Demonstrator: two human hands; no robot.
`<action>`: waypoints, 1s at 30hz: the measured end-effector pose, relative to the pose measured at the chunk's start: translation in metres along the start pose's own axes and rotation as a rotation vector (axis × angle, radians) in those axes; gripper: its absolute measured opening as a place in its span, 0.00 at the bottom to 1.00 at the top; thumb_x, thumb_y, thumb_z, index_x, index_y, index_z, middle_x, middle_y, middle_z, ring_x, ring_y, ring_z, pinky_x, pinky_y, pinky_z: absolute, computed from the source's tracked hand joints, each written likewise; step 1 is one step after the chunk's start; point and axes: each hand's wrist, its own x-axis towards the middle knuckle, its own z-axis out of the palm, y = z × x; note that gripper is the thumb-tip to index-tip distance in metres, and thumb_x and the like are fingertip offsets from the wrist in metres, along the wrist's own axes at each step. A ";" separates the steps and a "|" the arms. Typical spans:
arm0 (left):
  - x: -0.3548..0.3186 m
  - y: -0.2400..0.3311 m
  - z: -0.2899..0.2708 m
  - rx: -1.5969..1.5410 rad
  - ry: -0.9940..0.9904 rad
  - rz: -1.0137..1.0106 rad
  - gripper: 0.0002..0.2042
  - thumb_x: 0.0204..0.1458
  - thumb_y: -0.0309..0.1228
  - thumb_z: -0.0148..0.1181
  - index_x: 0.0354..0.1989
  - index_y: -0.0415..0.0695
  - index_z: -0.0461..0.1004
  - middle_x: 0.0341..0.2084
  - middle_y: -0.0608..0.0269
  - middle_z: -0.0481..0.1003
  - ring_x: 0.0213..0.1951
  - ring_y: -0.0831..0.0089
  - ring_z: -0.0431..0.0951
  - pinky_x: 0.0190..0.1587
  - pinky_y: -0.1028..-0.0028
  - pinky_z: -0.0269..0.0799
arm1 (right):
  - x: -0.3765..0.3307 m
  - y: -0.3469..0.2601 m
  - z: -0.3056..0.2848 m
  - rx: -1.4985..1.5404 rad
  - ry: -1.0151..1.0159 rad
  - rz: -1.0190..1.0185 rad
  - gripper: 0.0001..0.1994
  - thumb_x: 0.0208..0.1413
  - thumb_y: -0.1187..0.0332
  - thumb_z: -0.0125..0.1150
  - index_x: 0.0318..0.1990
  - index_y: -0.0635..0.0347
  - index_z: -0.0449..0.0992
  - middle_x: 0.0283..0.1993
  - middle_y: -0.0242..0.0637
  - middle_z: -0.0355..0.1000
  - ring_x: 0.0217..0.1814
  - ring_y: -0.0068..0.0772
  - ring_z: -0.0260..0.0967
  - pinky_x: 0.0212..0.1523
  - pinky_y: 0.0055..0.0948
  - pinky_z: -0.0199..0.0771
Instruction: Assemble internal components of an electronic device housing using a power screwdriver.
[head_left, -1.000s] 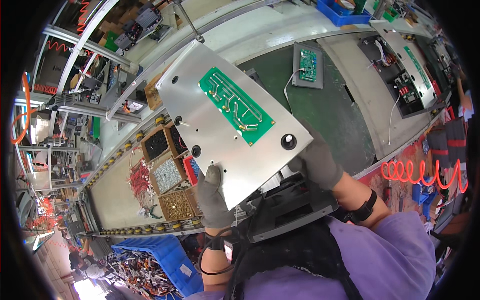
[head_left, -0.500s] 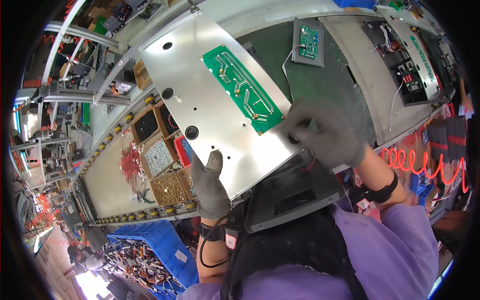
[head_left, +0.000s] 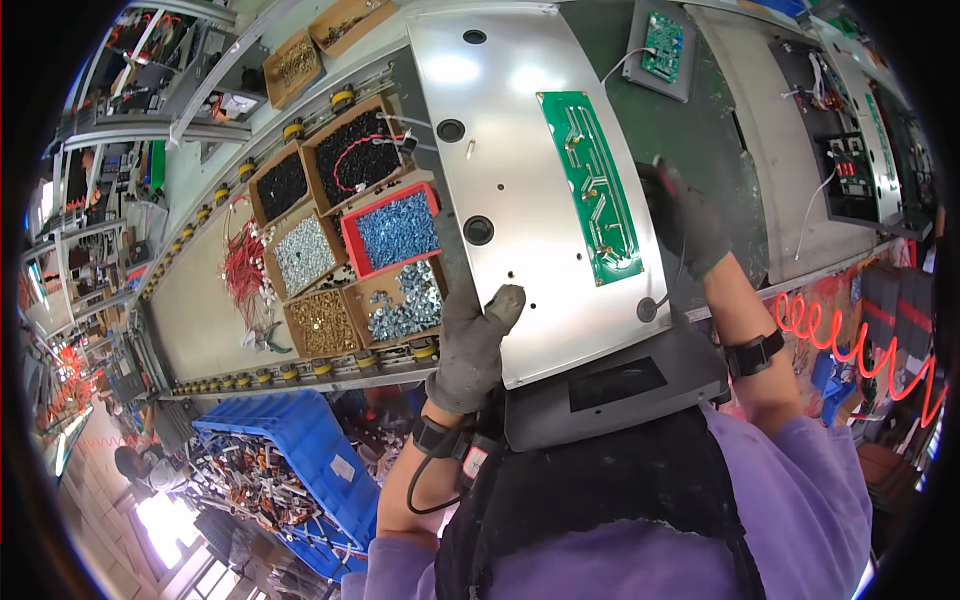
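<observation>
A silvery metal panel (head_left: 520,240) with a green circuit board (head_left: 592,185) and several round holes lies lengthwise in front of me. My left hand (head_left: 468,345), in a grey glove, grips its near left edge, thumb on top. A dark cable (head_left: 665,300) comes out of the grommet at the panel's near right corner and runs up to my right hand (head_left: 698,225). That gloved hand is closed around the cable beside the panel's right edge; its fingertips are partly hidden. Under the panel's near end sits a black housing (head_left: 620,390) with a rectangular opening.
To the left are boxes of blue screws (head_left: 398,230), silver screws (head_left: 303,255), brass-coloured parts (head_left: 322,322) and black screws (head_left: 350,155). Red wires (head_left: 247,265) lie beyond. Another circuit board (head_left: 662,48) sits at the back; a coiled red hose (head_left: 860,345) hangs at right.
The panel has swung straighter and shifted right in view, uncovering more screw boxes. My right hand has left the corner hole and moved up along the right edge, with the cable drawn out.
</observation>
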 end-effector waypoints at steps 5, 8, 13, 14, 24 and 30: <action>-0.001 0.004 -0.007 0.163 0.051 0.045 0.22 0.56 0.30 0.54 0.58 0.36 0.61 0.41 0.60 0.74 0.42 0.75 0.73 0.46 0.73 0.69 | 0.001 -0.060 0.009 0.830 -0.157 0.451 0.17 0.61 0.65 0.52 0.51 0.72 0.68 0.43 0.38 0.72 0.41 0.22 0.70 0.45 0.21 0.70; -0.010 0.007 -0.016 0.730 0.099 0.059 0.23 0.55 0.40 0.57 0.53 0.37 0.65 0.32 0.55 0.77 0.32 0.68 0.78 0.37 0.68 0.72 | 0.002 -0.075 0.013 0.965 -0.129 0.268 0.17 0.61 0.64 0.54 0.50 0.71 0.69 0.42 0.35 0.72 0.42 0.20 0.67 0.44 0.21 0.68; -0.015 -0.005 -0.026 1.136 0.183 0.024 0.26 0.54 0.52 0.54 0.48 0.39 0.68 0.26 0.48 0.75 0.27 0.48 0.77 0.29 0.61 0.71 | 0.008 -0.068 0.011 0.681 -0.044 0.019 0.17 0.60 0.64 0.54 0.50 0.69 0.70 0.41 0.33 0.71 0.42 0.20 0.63 0.45 0.23 0.65; -0.015 -0.009 -0.027 1.012 0.155 0.083 0.24 0.56 0.50 0.53 0.47 0.39 0.68 0.26 0.47 0.75 0.27 0.48 0.77 0.29 0.61 0.71 | 0.010 -0.066 0.011 0.657 -0.051 -0.040 0.17 0.60 0.64 0.54 0.50 0.69 0.69 0.41 0.33 0.71 0.41 0.19 0.63 0.45 0.23 0.64; -0.031 -0.020 -0.037 0.893 0.040 0.133 0.16 0.58 0.40 0.51 0.48 0.42 0.69 0.36 0.44 0.74 0.39 0.46 0.75 0.39 0.59 0.70 | 0.000 -0.075 0.006 0.733 -0.035 0.018 0.19 0.60 0.64 0.53 0.53 0.69 0.67 0.42 0.34 0.70 0.42 0.19 0.63 0.44 0.22 0.64; -0.025 -0.019 -0.039 0.850 -0.114 -0.117 0.20 0.57 0.48 0.51 0.44 0.41 0.72 0.30 0.47 0.73 0.34 0.49 0.75 0.37 0.60 0.69 | 0.019 -0.068 0.002 0.571 -0.036 0.015 0.18 0.59 0.63 0.53 0.49 0.70 0.70 0.39 0.35 0.73 0.40 0.18 0.64 0.43 0.21 0.65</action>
